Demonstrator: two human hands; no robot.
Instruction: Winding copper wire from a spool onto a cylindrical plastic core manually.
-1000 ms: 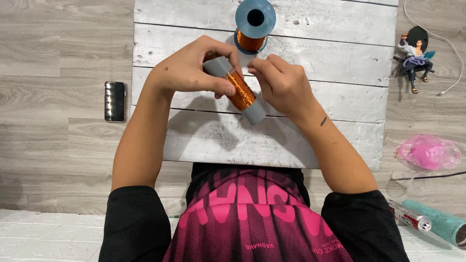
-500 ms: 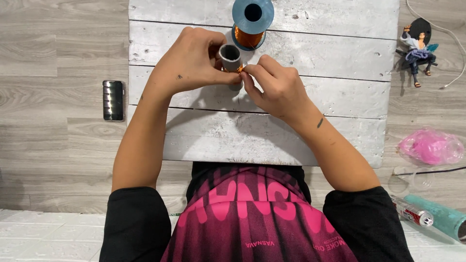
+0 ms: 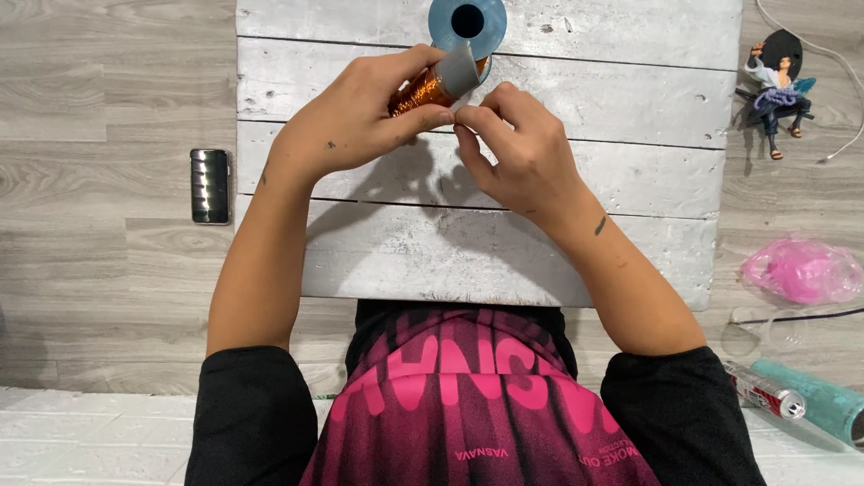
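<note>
A: Any containers in sight?

B: A crumpled pink plastic bag (image 3: pixel 801 270) lies at the right; what is in it cannot be told. A teal tube (image 3: pixel 814 405) lies at the lower right.

A: And the surface?

B: A whitewashed plank board (image 3: pixel 630 180) laid over grey wood-look flooring (image 3: pixel 108 117). A dark phone (image 3: pixel 210 185) lies just left of the board, a small figurine (image 3: pixel 778 90) at its upper right.

A: The thing in the hands?

B: A small grey tube wound with copper wire (image 3: pixel 430 85), tilted, held above the board's far edge just in front of a blue-flanged wire spool (image 3: pixel 467 22). The left hand (image 3: pixel 360 121) grips the coil; the right hand (image 3: pixel 522 148) pinches at its near side, fingertips together.
</note>
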